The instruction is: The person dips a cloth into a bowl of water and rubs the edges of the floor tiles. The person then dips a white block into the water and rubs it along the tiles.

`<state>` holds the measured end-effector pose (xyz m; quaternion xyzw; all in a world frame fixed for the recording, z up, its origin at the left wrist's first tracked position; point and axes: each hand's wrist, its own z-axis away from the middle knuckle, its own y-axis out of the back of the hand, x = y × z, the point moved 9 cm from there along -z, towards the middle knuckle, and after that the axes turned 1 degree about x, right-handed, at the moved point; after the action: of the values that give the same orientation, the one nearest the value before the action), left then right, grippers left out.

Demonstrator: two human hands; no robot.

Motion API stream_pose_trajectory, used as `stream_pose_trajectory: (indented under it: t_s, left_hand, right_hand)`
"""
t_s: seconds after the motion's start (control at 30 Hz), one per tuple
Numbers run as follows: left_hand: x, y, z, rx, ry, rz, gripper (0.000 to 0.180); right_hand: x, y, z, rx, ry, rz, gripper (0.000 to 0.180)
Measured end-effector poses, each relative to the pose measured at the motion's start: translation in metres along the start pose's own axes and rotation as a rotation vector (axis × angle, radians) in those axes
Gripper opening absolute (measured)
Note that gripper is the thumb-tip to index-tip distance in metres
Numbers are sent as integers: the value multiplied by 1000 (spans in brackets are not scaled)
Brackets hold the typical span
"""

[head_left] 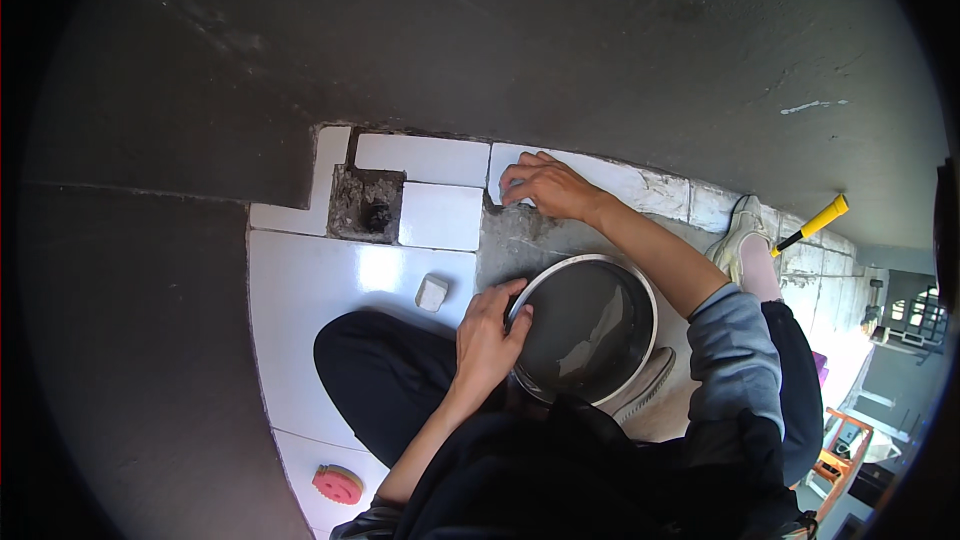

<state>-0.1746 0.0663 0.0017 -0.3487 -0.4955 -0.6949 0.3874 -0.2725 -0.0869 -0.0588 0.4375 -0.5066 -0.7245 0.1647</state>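
My left hand (488, 335) grips the left rim of a round metal basin (652, 325), thumb inside and fingers outside. Dark grey contents with a pale reflection fill part of the basin. My right hand (550, 186) is closed, its fingers bent down onto a white wall-side tile (610, 178) beyond the basin. Whatever is under those fingertips is hidden. Just below it lies a bare patch of grey mortar (515, 252). A small white block (431, 293) sits on the large floor tile (300, 285), left of the basin.
A rough square hole (367, 205) opens among the tiles at left. A pink sponge (338, 484) lies at lower left. Dark grey wall (450, 40) borders the far side. A yellow-handled tool (815, 222) leans near my shoe (743, 235); an orange frame (840, 455) stands far right.
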Motion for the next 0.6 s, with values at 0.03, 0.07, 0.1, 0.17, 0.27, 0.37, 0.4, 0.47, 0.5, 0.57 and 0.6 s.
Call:
stream_pose_trajectory:
  t_s: [0.03,0.07,0.1,0.17,0.27,0.37,0.4,0.47,0.5,0.57,0.6]
  left_hand:
    - [0,0,0,4,-6,-4,32]
    - [0,1,0,4,-5,-4,32]
    - [0,1,0,0,1,-4,32]
    - [1,1,0,-8,5,-1,32]
    - [1,1,0,-13,16,1,32]
    - [1,1,0,-15,16,-4,32]
    - [1,1,0,-6,6,0,31]
    - [2,1,0,2,-3,2,31]
    - [1,1,0,5,-6,-2,31]
    - [2,1,0,9,-8,-6,31]
    - [2,1,0,7,-5,-1,31]
  right_hand:
    - [2,0,1,5,-7,-9,36]
    - [4,0,3,9,-15,-17,36]
    - [7,0,5,8,-15,-18,36]
    - [13,1,11,4,-36,-19,37]
    - [15,3,19,37,-23,-13,38]
    - [16,4,24,71,-28,-22,39]
    - [16,4,25,73,-28,-23,39]
    - [16,5,27,89,-21,-11,40]
    - [17,5,29,90,-21,-12,40]
    - [20,5,33,74,-42,-10,39]
    - [20,6,34,74,-42,-10,39]
